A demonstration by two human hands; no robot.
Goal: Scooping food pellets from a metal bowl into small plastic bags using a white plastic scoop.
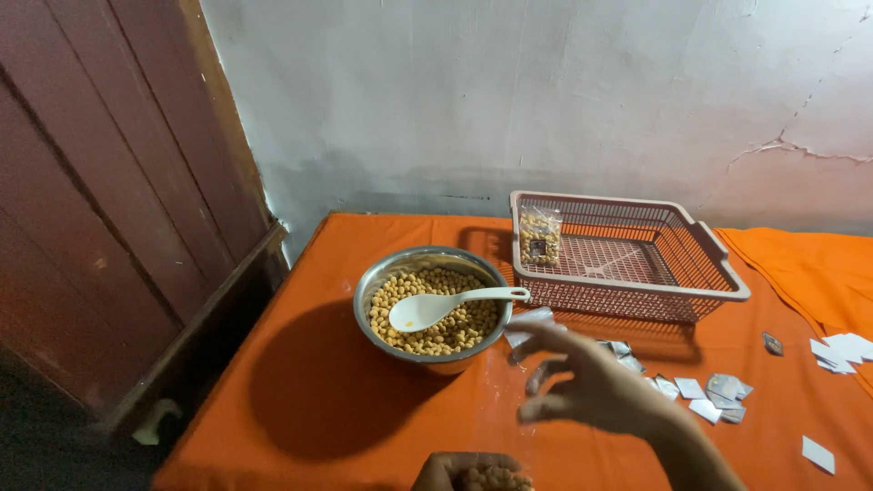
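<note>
Cupping a small heap of nuts, the left hand (468,471) waits below the steel bowl (432,305), while the right hand (582,382), fingers loosely spread and empty, hovers right of the bowl, near scattered sachets (700,393).

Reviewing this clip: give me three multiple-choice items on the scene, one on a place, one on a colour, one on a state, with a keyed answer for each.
1. Where does the white plastic spoon lie?
A. in the round steel bowl of beans
B. in the basket
C. on the cloth

2. What colour is the tablecloth?
A. green
B. orange
C. white

3. How is the right hand?
A. fist closed
B. flat on the table
C. fingers spread, empty

Answers: 1 A, it rests on the beans; 2 B, orange all over; 3 C, it hovers with nothing in its grip.
</note>
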